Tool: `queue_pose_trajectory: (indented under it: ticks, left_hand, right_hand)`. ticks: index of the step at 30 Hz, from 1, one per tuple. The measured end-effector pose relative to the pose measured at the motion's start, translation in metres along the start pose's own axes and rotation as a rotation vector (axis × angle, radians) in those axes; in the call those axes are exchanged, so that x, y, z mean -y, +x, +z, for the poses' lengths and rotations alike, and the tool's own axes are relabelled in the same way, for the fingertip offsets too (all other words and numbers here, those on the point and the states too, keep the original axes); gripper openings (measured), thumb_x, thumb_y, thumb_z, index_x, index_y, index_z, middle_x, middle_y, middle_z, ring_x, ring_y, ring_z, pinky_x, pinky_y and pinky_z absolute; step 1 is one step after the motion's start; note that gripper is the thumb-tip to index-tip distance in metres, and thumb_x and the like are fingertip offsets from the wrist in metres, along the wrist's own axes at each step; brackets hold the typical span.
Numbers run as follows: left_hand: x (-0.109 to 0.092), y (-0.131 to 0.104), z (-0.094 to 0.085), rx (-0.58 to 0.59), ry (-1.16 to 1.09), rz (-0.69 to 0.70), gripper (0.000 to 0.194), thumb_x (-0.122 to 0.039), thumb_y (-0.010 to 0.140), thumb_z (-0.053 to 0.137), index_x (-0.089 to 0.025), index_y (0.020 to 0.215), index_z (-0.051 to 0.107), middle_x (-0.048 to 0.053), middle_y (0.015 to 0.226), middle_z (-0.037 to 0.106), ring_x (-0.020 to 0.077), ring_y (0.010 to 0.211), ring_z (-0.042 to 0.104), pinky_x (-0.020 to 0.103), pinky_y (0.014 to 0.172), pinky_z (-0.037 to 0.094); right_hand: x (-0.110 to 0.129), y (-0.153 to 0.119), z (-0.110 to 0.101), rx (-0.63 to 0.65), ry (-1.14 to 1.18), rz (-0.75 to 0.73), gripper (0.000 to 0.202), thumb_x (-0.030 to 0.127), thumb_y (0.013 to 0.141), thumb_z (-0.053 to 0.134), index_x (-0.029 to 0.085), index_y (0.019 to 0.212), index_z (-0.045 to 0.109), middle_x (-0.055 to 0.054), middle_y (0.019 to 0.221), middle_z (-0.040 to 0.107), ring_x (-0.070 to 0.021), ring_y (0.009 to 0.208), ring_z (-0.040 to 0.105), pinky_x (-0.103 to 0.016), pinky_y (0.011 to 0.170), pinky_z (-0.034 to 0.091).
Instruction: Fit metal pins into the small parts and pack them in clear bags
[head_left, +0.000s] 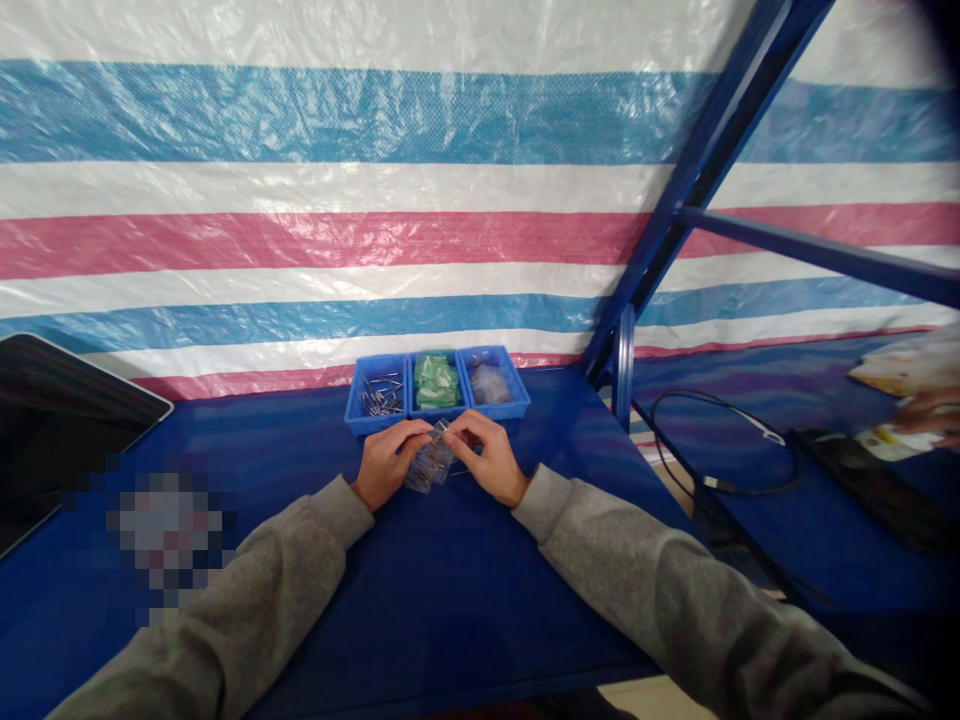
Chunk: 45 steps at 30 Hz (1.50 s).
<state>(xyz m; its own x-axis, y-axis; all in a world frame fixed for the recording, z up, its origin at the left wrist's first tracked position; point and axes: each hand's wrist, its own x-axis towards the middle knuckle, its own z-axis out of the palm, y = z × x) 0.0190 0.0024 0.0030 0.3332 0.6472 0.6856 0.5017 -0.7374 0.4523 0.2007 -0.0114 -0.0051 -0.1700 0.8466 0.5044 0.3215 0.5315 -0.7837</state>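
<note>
Between my two hands is a small clear plastic bag [429, 470] with small metallic pieces inside. My left hand [390, 460] pinches its upper left edge with thumb and fingertips. At the upper right edge, my right hand [487, 455] pinches the same bag. Just beyond my fingers stand three joined blue bins. The left bin [358, 400] holds slim metal parts, the middle one has green packets [435, 382], and in the right one lie clear plastic bags [491, 384]. A thin metal piece shows on the table beside my right fingers.
A dark screen with a pale frame [161, 403] stands at the left, near a pixelated patch. A blue metal post [675, 220] rises at the right. Beyond it are a black cable [720, 488], a dark flat object [862, 480] and a blurred hand of another person [930, 412].
</note>
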Motion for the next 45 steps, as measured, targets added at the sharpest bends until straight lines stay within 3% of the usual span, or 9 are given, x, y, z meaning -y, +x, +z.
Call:
queue_pose_trajectory:
  ticks: [7, 14, 25, 30, 45]
  left_hand:
    - [0.0007, -0.0008, 0.0010, -0.003, 0.006, 0.020, 0.013, -0.024, 0.085, 0.054, -0.017, 0.089, 0.064, 0.004, 0.082, 0.069, 0.0145, 0.074, 0.065, 0.025, 0.073, 0.053]
    - [0.0016, -0.0021, 0.0011, 0.068, 0.000, 0.039, 0.015, -0.021, 0.088, 0.050, -0.017, 0.094, 0.062, 0.004, 0.083, 0.068, 0.0127, 0.071, 0.065, 0.024, 0.071, 0.052]
    - [-0.0004, -0.0016, 0.0010, 0.071, -0.009, 0.038, 0.015, -0.019, 0.088, 0.049, -0.017, 0.097, 0.061, 0.004, 0.086, 0.067, 0.0128, 0.075, 0.064, 0.023, 0.072, 0.051]
    - [0.0005, -0.0011, 0.0011, 0.060, 0.018, 0.058, 0.015, -0.019, 0.087, 0.050, -0.016, 0.097, 0.061, 0.004, 0.087, 0.068, 0.0130, 0.078, 0.065, 0.023, 0.074, 0.051]
    - [0.0037, -0.0029, 0.0022, 0.075, 0.060, 0.121, 0.015, -0.019, 0.087, 0.050, -0.016, 0.097, 0.061, 0.004, 0.087, 0.068, 0.0124, 0.080, 0.064, 0.022, 0.075, 0.050]
  right_hand:
    - [0.0005, -0.0001, 0.0003, 0.006, 0.016, 0.002, 0.021, 0.035, 0.087, 0.049, 0.018, 0.083, 0.061, -0.003, 0.076, 0.055, -0.0134, 0.067, 0.051, -0.025, 0.060, 0.041]
    - [-0.0016, -0.0005, 0.0020, 0.010, 0.016, -0.001, 0.022, 0.036, 0.088, 0.049, 0.019, 0.083, 0.061, -0.002, 0.076, 0.054, -0.0128, 0.067, 0.051, -0.024, 0.060, 0.041]
    - [0.0004, 0.0002, 0.0010, -0.004, -0.009, 0.000, 0.024, 0.035, 0.088, 0.047, 0.018, 0.077, 0.059, -0.001, 0.073, 0.053, -0.0121, 0.064, 0.048, -0.024, 0.058, 0.039]
    - [-0.0002, 0.0002, 0.0016, -0.002, 0.050, -0.003, 0.020, 0.035, 0.087, 0.050, 0.018, 0.084, 0.061, -0.002, 0.076, 0.055, -0.0124, 0.066, 0.050, -0.023, 0.060, 0.040]
    - [-0.0050, -0.0006, 0.0026, -0.006, 0.018, -0.027, 0.022, 0.034, 0.087, 0.051, 0.017, 0.075, 0.057, -0.001, 0.070, 0.052, -0.0127, 0.063, 0.048, -0.024, 0.058, 0.039]
